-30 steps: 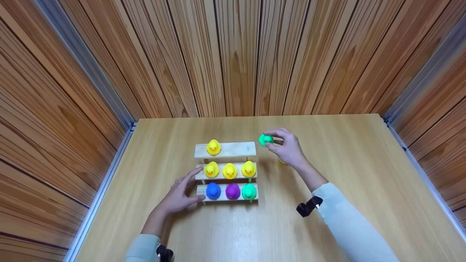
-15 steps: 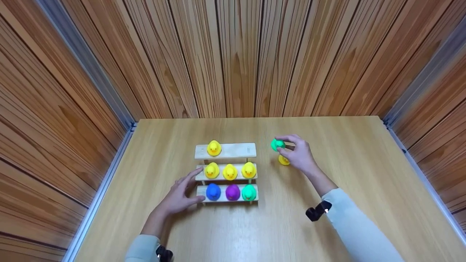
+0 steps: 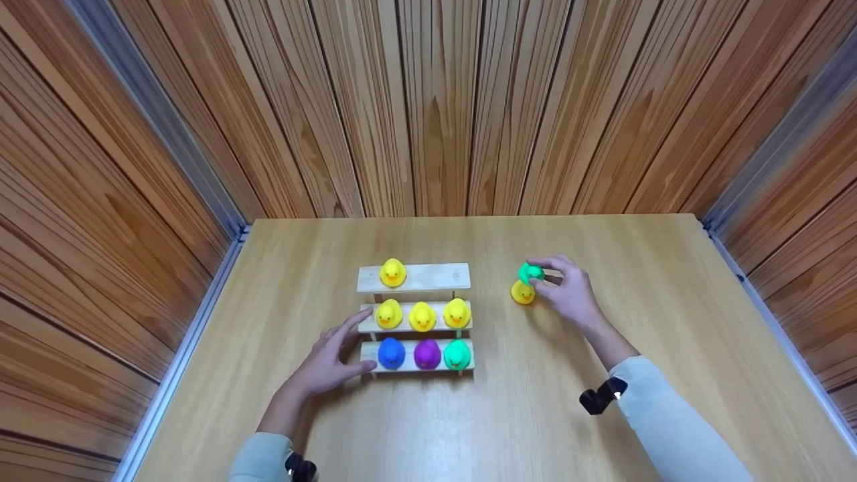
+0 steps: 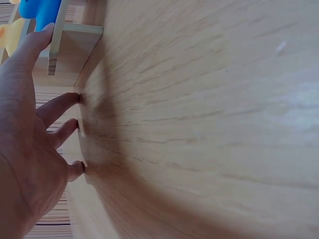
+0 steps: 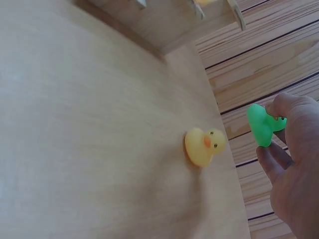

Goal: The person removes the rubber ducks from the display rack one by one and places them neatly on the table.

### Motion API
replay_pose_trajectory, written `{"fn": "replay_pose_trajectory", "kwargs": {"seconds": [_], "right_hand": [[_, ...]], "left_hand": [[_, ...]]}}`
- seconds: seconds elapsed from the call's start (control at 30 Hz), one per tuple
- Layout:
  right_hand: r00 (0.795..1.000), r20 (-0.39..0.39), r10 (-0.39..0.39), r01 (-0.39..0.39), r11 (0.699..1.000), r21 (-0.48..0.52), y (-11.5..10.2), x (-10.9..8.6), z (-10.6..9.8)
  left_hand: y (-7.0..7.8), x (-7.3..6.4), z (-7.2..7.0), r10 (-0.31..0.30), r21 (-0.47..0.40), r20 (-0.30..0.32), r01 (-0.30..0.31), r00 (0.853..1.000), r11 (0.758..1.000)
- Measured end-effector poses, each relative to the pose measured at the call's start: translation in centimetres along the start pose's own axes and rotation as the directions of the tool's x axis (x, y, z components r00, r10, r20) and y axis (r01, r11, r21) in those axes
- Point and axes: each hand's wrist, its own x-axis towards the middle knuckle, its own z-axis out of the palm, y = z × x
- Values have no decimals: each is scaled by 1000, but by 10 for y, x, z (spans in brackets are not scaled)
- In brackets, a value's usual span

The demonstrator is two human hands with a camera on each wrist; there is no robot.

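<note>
One green toy duck (image 3: 530, 273) is pinched between the thumb and fingers of the right hand (image 3: 570, 292), right of the frame's centre. This duck is smooth and rounded, bright in colour, with a small dark eye visible in the right wrist view. It is held above the counter (image 3: 428, 435); just under it in the frame stands a yellow duck (image 3: 522, 293) with an orange beak. At the lower left of centre, the left hand (image 3: 325, 365) is spread, its thumb touching a pale wooden rack (image 3: 435, 276) of flat boards. The rack has three levels: one yellow bird (image 3: 393, 272) on top, three yellow birds (image 3: 422, 317) in the middle, and blue (image 3: 392, 353), purple (image 3: 427, 355) and green ones (image 3: 458, 355) below. The counter shows fine light grain; brown plank walls (image 3: 435, 107) with dark grooves fill the upper frame.
</note>
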Motion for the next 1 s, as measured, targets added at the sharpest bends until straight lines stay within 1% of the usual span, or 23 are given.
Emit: {"fn": "replay_pose_trajectory", "kwargs": {"seconds": [0.17,0.27,0.37,0.57,0.9,1.0], "right_hand": [[1000,-25,-2,1,999,-35,8,-3,-7],[999,-39,0,-2,999,-51,12,-4,-10],[999,-37,-3,1,998,-65,16,-4,-12],[999,-28,23,-25,997,-69,28,-8,-15],[998,-35,57,-59,997,-49,50,-16,-12],[998,-37,54,-55,997,-47,54,-16,-11]], "left_hand": [[-1,0,-1,7,13,-5,-7,1000,1000],[-2,1,0,13,1,1,-13,1000,1000],[-2,0,0,7,-7,4,-7,1000,1000],[-1,0,-1,7,14,-7,-7,1000,1000],[-2,0,0,21,4,-1,-21,1000,1000],[-1,-1,0,18,-4,-4,-18,1000,1000]]}}
